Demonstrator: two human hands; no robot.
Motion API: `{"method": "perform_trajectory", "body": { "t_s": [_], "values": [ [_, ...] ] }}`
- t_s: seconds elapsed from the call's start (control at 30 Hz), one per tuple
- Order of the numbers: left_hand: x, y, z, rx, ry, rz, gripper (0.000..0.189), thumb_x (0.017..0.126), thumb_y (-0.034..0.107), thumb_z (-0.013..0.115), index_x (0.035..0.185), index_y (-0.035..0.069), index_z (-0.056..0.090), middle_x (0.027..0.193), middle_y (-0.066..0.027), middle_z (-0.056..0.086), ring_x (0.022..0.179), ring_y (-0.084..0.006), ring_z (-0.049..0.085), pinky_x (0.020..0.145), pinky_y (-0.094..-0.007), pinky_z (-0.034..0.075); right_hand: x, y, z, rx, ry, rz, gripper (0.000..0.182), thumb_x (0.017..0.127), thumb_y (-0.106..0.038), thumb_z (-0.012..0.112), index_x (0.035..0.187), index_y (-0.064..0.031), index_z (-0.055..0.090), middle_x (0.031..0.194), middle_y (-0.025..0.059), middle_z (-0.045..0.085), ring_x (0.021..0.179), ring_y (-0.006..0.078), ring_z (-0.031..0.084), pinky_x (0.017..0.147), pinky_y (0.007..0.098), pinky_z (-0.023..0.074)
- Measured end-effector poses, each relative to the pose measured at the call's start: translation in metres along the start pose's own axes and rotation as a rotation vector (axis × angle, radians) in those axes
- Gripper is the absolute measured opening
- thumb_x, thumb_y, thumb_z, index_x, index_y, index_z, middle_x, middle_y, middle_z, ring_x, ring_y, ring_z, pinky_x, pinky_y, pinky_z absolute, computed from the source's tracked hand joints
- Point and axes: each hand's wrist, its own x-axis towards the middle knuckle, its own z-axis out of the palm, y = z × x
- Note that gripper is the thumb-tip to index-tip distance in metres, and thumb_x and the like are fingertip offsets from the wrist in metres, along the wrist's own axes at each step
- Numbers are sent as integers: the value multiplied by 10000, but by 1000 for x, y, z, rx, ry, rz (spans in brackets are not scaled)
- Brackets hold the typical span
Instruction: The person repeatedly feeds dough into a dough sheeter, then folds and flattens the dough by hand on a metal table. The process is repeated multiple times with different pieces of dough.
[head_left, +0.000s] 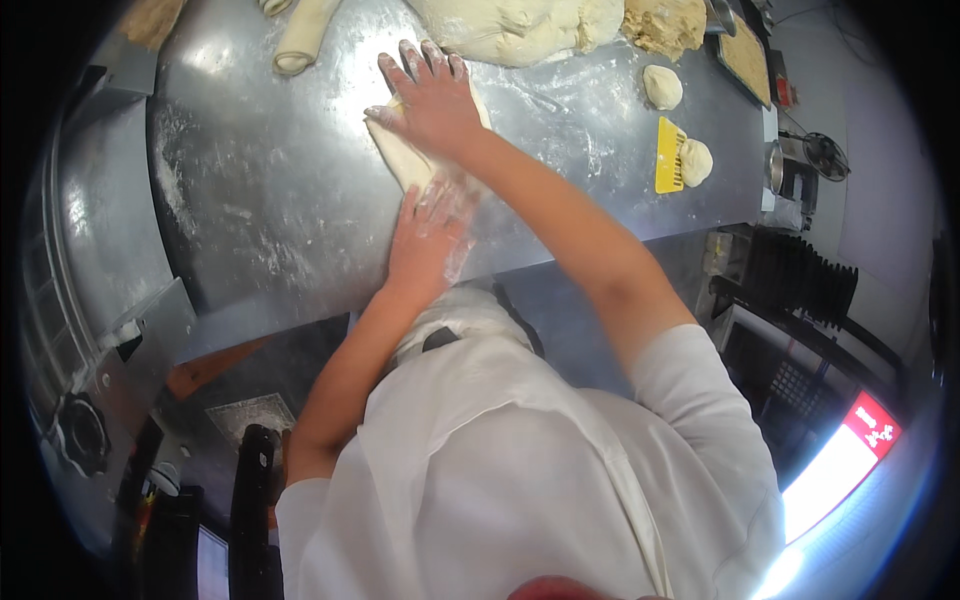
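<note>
A flattened sheet of pale dough lies on the steel worktop in front of me. My right hand, floury, rests palm down on its far part with the fingers spread. Nearer my body, my left hand touches the near end of the dough, its fingers pointing away from me and somewhat blurred. Both hands cover much of the sheet, so its full outline is hidden. Neither hand is closed around anything.
A large dough mass lies at the far edge, beside a crumbly tan lump. Rolled dough is at the far left. To the right are a dough ball, a yellow toothed scraper and another ball touching it.
</note>
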Motion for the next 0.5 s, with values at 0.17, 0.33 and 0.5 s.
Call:
{"method": "perform_trajectory", "body": {
  "t_s": [0.17, 0.33, 0.5],
  "values": [
    [-44, -17, -23, -242, 227, -99, 481, 971, 119, 672, 1448, 81, 618, 1530, -159, 554, 1440, -379, 490, 1199, -507, 373, -47, -11, -24, 116, -27, 99, 796, 995, -631, 557, 1632, -189, 379, 1690, 169, 353, 1578, 412, 267, 1269, 627, 174],
    [-30, -57, -37, -229, 457, -300, 409, 967, 54, 641, 1375, 42, 657, 1453, -201, 608, 1369, -404, 544, 1150, -475, 429, -92, -21, -19, -40, -64, -112, 870, 963, -663, 585, 1661, -201, 349, 1693, 200, 336, 1564, 444, 285, 1248, 658, 205],
    [49, -99, -46, -100, 510, -111, 478, 997, 195, 696, 1414, -16, 593, 1333, -249, 668, 1282, -415, 608, 1101, -476, 470, -95, -12, -34, 165, -83, -73, 679, 1010, -524, 609, 1568, -152, 499, 1644, 186, 425, 1521, 399, 379, 1247, 571, 262]
  ]
}}
